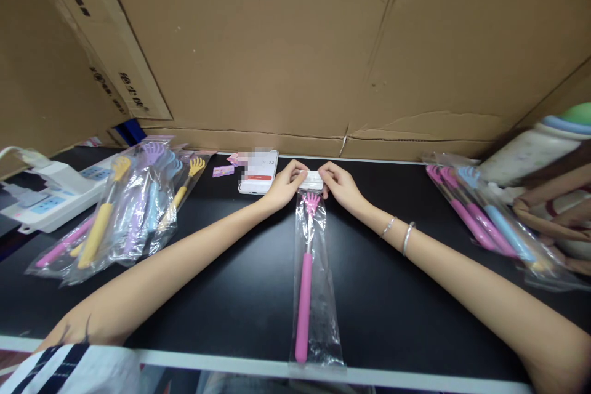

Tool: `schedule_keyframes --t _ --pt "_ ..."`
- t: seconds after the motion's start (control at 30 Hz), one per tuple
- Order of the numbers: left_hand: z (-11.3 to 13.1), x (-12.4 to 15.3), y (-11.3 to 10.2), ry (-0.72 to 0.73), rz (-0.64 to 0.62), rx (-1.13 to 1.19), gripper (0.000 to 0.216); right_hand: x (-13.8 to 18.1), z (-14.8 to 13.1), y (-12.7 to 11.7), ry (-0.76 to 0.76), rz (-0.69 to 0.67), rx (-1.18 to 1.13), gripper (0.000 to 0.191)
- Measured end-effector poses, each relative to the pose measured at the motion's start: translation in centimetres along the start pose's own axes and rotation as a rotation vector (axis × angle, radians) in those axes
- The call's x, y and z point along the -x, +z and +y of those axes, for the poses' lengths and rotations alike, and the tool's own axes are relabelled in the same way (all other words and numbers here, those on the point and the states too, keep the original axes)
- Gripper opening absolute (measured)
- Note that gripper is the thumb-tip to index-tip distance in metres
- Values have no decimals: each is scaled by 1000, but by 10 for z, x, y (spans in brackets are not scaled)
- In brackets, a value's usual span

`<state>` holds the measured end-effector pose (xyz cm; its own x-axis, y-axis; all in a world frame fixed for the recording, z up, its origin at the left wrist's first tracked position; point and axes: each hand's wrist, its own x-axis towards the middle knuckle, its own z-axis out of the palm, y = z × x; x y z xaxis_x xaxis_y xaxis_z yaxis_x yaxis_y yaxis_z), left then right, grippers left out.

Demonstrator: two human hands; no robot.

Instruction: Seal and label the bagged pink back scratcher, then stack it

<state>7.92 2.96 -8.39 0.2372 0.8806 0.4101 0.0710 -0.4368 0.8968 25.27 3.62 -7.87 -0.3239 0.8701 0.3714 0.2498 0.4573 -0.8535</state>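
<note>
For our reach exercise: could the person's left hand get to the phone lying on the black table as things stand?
Probably yes. The left hand pinches the bag's white flap right beside the phone, with nothing lying between them; it would only have to let go first.

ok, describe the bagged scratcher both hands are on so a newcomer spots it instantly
On the black table, dead centre, one clear bag lies alone, running away from the near edge. The left hand and right hand pinch its far end. Unlike the side piles, it holds a single pink scratcher.
</note>
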Motion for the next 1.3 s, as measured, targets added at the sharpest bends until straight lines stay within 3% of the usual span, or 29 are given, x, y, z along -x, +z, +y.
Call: schedule_keyframes --t 0.23,0.43,0.6,0.83,1.07,1.3 --pt "-1 0 -1 -6 -3 31 11 -1 -1 2 5 29 -53 22" --pt "2 0 -1 -18 25 43 22 -2 3 1 -54 42 66 12" --pt "5 1 -5 -69 -76 40 35 -4 7 0 -43 71 135 13" --pt "6 2 -3 43 -189 -44 30 -4 9 -2 -41 115 217 19" --pt "7 4 -3 95 -139 -261 32 -5 9 -2 49 178 147 34" --pt "1 2 -1 5 -94 -169 33 -4 7 0 22 140 105 30"
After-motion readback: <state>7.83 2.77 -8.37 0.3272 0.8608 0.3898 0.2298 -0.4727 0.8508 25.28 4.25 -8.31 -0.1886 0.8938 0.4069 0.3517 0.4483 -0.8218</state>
